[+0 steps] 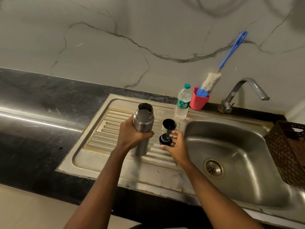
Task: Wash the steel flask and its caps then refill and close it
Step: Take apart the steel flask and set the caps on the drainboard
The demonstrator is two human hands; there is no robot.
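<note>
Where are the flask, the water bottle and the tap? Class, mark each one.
flask [145, 125], head view, steel shoulder.
water bottle [182, 104], head view, green label.
tap [235, 89], head view, rising spout.

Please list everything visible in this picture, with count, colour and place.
steel flask: 1, silver, upright on the drainboard, mouth open
cup cap: 1, steel with black inside, right of the flask
black stopper: 1, black, in front of the cup cap
water bottle: 1, clear with green cap, behind the cup cap
holder cup: 1, pink, right of the bottle
bottle brush: 1, blue handle, standing in the holder cup
tap: 1, chrome, behind the sink basin
sink basin: 1, steel, right of the drainboard
basket: 1, brown, far right
left hand: 1, grips the flask
right hand: 1, fingers round the black stopper
</note>
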